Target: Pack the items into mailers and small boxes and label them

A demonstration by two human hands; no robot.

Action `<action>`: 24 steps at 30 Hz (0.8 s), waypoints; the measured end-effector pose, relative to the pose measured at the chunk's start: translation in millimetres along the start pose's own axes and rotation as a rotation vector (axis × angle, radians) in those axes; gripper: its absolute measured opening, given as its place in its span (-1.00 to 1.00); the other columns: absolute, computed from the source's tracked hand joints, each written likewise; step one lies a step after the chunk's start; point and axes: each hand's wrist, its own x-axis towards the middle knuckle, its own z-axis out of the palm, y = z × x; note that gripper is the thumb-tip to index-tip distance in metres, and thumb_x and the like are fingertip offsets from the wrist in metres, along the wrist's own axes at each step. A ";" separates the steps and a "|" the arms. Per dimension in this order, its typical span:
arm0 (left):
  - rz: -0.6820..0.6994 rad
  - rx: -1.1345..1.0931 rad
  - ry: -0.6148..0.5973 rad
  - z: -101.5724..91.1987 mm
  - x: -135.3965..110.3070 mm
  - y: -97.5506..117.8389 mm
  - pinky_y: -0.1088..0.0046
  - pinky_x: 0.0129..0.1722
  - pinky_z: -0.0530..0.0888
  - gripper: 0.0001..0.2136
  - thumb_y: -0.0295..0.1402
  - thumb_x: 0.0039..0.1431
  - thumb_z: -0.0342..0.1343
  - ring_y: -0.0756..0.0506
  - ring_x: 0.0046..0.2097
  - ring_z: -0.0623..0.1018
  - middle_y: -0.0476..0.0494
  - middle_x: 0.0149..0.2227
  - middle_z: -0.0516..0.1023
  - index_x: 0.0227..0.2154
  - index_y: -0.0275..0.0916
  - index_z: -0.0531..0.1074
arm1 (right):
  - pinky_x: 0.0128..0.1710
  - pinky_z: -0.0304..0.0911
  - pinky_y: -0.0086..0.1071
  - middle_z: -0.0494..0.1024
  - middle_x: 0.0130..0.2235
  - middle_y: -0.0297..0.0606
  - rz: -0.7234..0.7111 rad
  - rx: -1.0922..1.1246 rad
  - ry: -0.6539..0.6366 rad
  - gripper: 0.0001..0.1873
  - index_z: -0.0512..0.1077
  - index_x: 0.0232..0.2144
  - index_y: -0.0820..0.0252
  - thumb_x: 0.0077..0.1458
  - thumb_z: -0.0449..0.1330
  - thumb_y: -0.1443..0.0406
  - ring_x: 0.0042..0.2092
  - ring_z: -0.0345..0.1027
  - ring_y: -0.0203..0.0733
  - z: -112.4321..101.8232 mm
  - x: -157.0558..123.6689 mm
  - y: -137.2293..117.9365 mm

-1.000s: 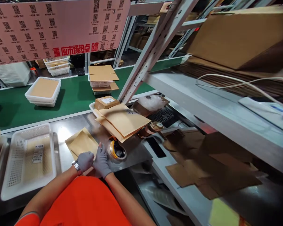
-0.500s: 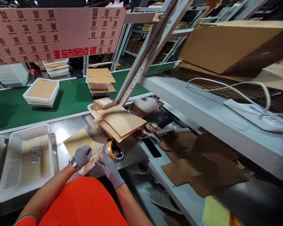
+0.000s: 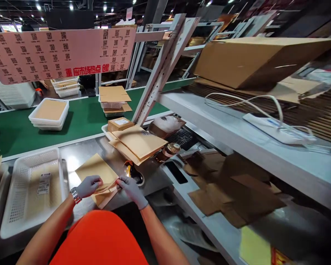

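Both of my hands wear grey gloves and grip the near end of a brown padded envelope point(image 3: 97, 172) lying on the steel bench point(image 3: 77, 151). My left hand point(image 3: 87, 186) pinches the flap's left side, with a watch on that wrist. My right hand point(image 3: 131, 188) pinches the flap's right side. Just beyond my right hand sits a yellow tape dispenser point(image 3: 133, 173). A pile of more brown envelopes point(image 3: 136, 144) lies further back, with a small labelled carton point(image 3: 120, 123) behind it.
A white perforated basket point(image 3: 19, 198) holding a labelled envelope stands at my left. Behind the bench runs a green conveyor point(image 3: 84, 114) carrying white baskets point(image 3: 49, 112). To the right, grey shelving point(image 3: 237, 147) holds flat cardboard, a keyboard point(image 3: 182, 137) and a power strip.
My hands have shifted on the envelope's near end: the flap that stood lifted half a second ago now lies lower between both hands. The camera has tilted up slightly.
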 end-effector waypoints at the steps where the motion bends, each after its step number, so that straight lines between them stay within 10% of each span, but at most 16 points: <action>1: -0.006 -0.025 0.012 1.2 -2.8 -0.1 0.37 -0.02 0.58 -0.78 -0.32 0.40 0.11 -0.12 -0.07 0.67 -0.17 -0.07 0.76 -0.09 -0.22 0.65 | -0.38 0.36 -0.36 0.53 -0.53 -0.41 -0.014 -0.017 -0.009 -0.59 0.56 -0.45 0.12 0.10 0.38 -0.08 -0.46 0.40 -0.24 7.1 -1.9 -0.8; 9: 0.117 -0.029 0.277 39.4 1.1 12.8 0.38 -0.02 0.60 -0.78 -0.37 0.42 0.17 -0.11 -0.13 0.70 -0.19 -0.18 0.77 -0.21 -0.15 0.76 | -0.20 0.35 -0.28 0.62 -0.39 -0.29 -0.208 -0.355 -0.048 -0.68 0.59 -0.45 0.09 0.27 0.16 0.15 -0.29 0.48 -0.15 44.2 -20.2 -10.6; 24: -0.031 0.320 0.137 39.7 -10.0 18.5 0.43 -0.16 0.48 -0.73 -0.44 0.42 0.13 -0.11 -0.15 0.67 -0.19 -0.19 0.73 -0.27 -0.16 0.76 | -0.26 0.43 -0.28 0.71 -0.36 -0.22 -0.089 -0.240 0.107 -0.70 0.69 -0.40 0.09 0.22 0.28 0.08 -0.31 0.53 -0.11 57.3 -32.4 12.3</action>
